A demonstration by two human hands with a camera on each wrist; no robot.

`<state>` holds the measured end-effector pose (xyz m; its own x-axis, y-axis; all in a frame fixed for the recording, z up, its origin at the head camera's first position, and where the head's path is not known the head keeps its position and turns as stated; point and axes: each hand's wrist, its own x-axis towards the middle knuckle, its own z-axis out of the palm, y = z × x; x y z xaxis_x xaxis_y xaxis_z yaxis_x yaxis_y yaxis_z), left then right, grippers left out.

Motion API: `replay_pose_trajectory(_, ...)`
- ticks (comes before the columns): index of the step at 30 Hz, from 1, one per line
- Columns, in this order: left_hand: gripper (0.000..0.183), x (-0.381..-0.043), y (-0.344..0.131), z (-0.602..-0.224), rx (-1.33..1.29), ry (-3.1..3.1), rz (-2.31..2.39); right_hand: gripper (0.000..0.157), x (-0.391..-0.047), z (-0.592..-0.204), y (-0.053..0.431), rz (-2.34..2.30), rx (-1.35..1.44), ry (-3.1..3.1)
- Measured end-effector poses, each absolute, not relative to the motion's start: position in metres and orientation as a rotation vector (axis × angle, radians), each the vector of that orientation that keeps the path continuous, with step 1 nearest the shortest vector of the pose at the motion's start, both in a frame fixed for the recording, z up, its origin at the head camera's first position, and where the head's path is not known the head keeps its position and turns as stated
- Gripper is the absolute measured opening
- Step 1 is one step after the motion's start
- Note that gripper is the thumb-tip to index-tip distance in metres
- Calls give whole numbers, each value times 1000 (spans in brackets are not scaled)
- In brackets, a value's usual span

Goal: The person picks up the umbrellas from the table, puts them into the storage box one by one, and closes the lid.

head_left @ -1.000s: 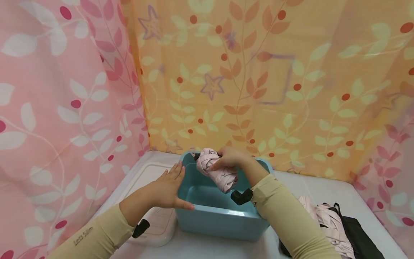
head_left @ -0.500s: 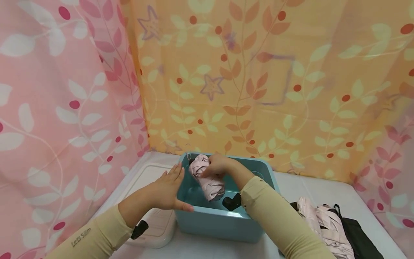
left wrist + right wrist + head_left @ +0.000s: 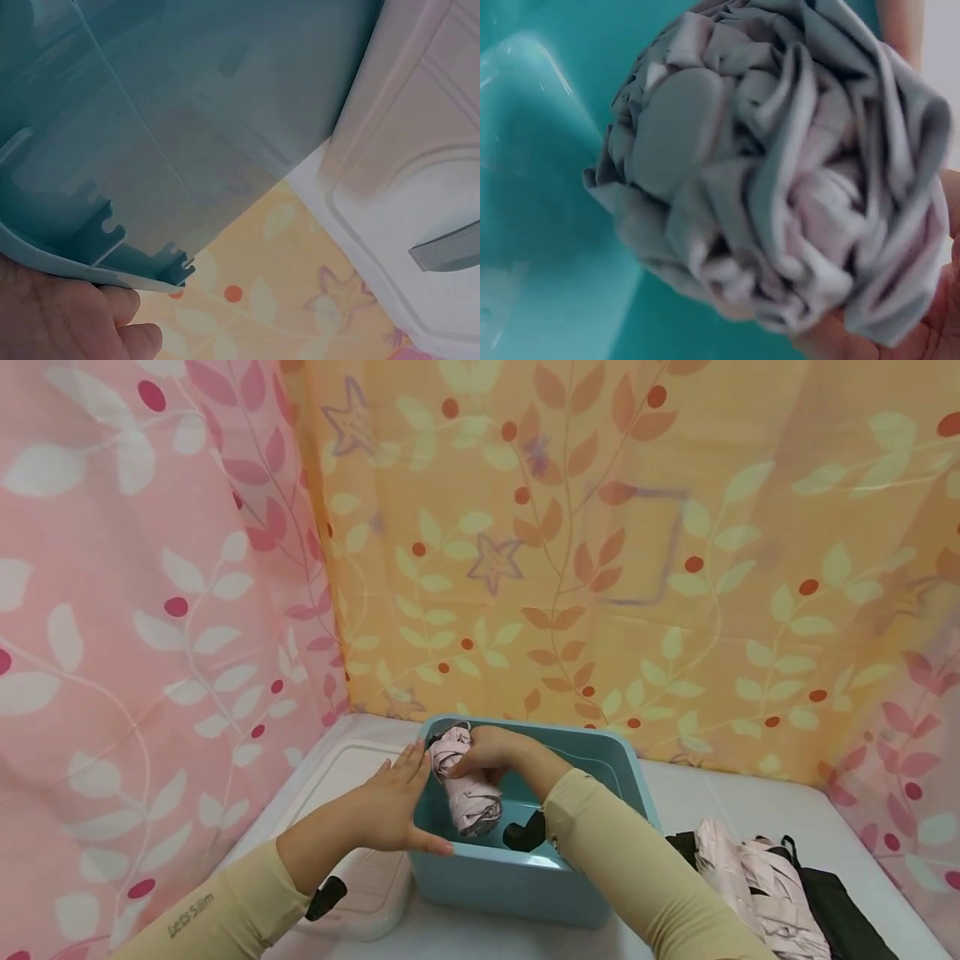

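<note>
In the head view my right hand grips a pale pink folded umbrella, wrapped in wrinkled cloth, with a dark far end. It slants inside the left part of a blue plastic bin. The right wrist view shows the bunched cloth end of the umbrella up close, with a smooth oval part; bin walls lie behind it. My left hand rests against the bin's left front corner, fingers stretched along the left side and thumb on the front rim. In the left wrist view that hand touches the rim.
A white lid lies left of the bin. More pink pleated cloth items and a black cloth piece lie on the white table at the right. A yellow flowered curtain hangs behind.
My right hand has moved left and down with the umbrella, which now sits lower in the bin, near its left wall. The left hand has stayed at the bin's corner.
</note>
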<state>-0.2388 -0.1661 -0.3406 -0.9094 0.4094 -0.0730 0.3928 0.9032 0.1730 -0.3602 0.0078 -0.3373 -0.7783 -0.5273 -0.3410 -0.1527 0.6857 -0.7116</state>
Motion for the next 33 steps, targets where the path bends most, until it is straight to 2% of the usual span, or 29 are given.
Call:
replay_pose_trajectory(10, 129, -238, -165, -342, 603, 2955, 232, 29, -359, -347, 3, -925, -545, 2302)
replay_pose_trajectory(25, 129, -239, -164, -340, 600, 2960, 238, 29, -358, -346, 5, -959, -501, 2270)
replay_pose_trajectory(28, 128, -239, -164, -340, 612, 2956, 245, 37, -358, -347, 6, -962, -472, 2268)
replay_pose_trajectory(33, 128, -238, -164, -339, 620, 2946, 228, 76, -360, -345, 9, -888, -374, 2206)
